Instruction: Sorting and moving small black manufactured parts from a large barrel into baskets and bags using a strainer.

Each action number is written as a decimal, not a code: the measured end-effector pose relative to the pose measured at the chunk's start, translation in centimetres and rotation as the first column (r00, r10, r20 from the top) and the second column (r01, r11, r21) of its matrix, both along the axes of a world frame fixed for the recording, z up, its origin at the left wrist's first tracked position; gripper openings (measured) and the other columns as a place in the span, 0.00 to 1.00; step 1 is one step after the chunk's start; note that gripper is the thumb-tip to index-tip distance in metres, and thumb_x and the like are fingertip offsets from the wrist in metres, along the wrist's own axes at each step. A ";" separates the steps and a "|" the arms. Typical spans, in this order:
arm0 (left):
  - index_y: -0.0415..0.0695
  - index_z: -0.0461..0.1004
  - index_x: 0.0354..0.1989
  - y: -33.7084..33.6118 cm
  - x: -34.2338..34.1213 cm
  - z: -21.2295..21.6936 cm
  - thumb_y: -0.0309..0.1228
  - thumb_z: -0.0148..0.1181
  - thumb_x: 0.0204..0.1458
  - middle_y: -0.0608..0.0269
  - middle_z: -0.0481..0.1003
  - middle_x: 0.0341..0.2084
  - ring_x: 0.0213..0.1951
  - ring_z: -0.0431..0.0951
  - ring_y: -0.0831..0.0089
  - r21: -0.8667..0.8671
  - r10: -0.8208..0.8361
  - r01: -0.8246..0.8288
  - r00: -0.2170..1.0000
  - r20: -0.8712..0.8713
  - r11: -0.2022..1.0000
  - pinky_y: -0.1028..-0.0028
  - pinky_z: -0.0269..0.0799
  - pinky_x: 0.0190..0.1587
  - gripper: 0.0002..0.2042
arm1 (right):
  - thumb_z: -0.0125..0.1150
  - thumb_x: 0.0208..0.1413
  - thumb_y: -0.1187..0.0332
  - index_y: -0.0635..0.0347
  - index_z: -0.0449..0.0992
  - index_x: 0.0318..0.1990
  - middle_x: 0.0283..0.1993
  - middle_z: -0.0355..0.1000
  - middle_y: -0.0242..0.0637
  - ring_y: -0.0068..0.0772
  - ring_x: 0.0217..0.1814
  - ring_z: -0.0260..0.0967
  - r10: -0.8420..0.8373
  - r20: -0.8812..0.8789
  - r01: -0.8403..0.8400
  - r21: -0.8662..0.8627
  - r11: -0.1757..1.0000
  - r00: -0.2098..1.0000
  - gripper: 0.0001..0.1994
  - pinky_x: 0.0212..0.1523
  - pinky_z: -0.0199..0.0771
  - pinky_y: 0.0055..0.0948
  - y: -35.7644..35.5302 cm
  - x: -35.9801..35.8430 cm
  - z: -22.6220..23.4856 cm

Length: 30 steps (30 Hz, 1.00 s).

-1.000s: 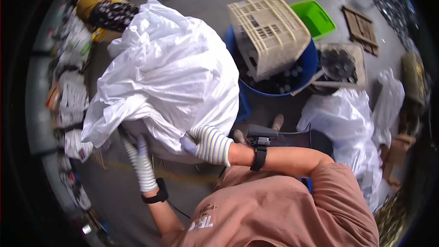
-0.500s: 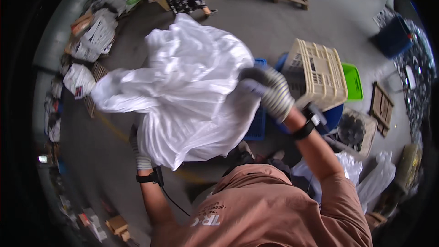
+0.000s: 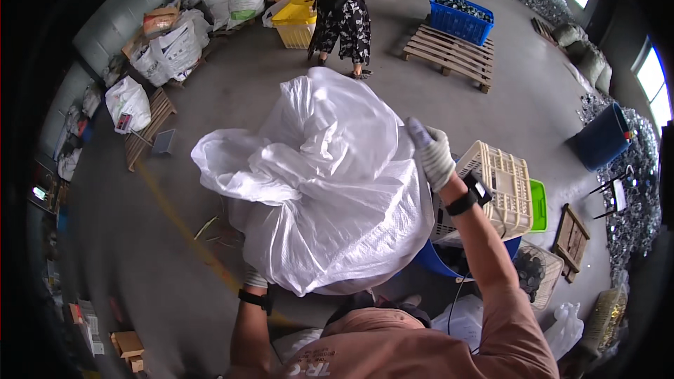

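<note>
A large, bulging white woven plastic sack (image 3: pixel 344 238) fills the space in front of my body, its top gathered into folds and a loose flap sticking out to the left. My right hand (image 3: pixel 437 158), in a striped glove with grey fingertips, grips the sack's right side, its fingers partly behind the edge. Low on the left side, my left hand (image 3: pixel 254 278) is against the sack; only the glove cuff and wrist show, and its fingers are hidden underneath. Dark bands sit on both wrists.
At right, a cream crate (image 3: pixel 502 186) lies tilted over a blue tub (image 3: pixel 439 261), beside a green bin (image 3: pixel 538 205). Ahead stands a person (image 3: pixel 340 14) by yellow bins (image 3: pixel 295 24). A blue crate (image 3: pixel 462 17) rests on a wooden pallet (image 3: pixel 449 56). Filled sacks (image 3: pixel 168 49) line the left.
The view has tilted up, bringing the person and blue crate ahead into fuller sight. In the picture, the sack has shifted right and downward; both hands remain against it.
</note>
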State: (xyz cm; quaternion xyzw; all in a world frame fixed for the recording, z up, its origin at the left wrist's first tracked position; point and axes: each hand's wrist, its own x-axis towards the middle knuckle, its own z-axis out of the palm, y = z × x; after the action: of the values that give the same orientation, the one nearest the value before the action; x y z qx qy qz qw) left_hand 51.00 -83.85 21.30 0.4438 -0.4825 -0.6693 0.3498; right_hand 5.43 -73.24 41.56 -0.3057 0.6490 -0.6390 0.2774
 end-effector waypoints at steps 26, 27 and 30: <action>0.35 0.56 0.66 -4.9 -8.2 7.8 0.38 0.47 0.61 0.49 0.62 0.63 0.62 0.63 0.61 -0.224 0.017 0.004 0.996 0.092 0.975 0.66 0.59 0.63 0.28 | 0.65 0.54 0.64 0.65 0.81 0.36 0.30 0.77 0.29 0.17 0.33 0.69 -0.142 -0.294 0.047 -0.309 0.950 0.945 0.12 0.36 0.72 0.24 -6.4 -0.7 -1.6; 0.35 0.56 0.66 -4.4 -7.7 7.4 0.38 0.47 0.61 0.49 0.62 0.62 0.62 0.63 0.61 -0.216 0.031 -0.010 0.995 0.097 0.976 0.66 0.59 0.63 0.28 | 0.65 0.54 0.64 0.63 0.82 0.38 0.32 0.79 0.28 0.16 0.33 0.70 -0.012 0.069 0.027 -0.229 0.973 0.998 0.11 0.36 0.72 0.23 -8.1 -0.4 -0.6; 0.35 0.56 0.66 -2.7 -6.1 7.0 0.38 0.47 0.61 0.50 0.62 0.62 0.62 0.64 0.61 -0.203 0.089 -0.066 0.991 0.105 0.977 0.65 0.59 0.63 0.28 | 0.62 0.57 0.66 0.60 0.82 0.42 0.31 0.78 0.27 0.14 0.30 0.68 0.084 0.020 -0.073 -0.331 0.941 0.996 0.10 0.33 0.72 0.21 -11.0 -1.4 -1.4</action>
State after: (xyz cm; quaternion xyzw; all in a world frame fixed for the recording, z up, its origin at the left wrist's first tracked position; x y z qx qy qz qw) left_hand 44.87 -86.54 28.26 0.4623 -0.5485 -0.5772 0.3902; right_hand 3.99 -84.27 40.16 -0.3627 0.5156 -0.7319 0.2585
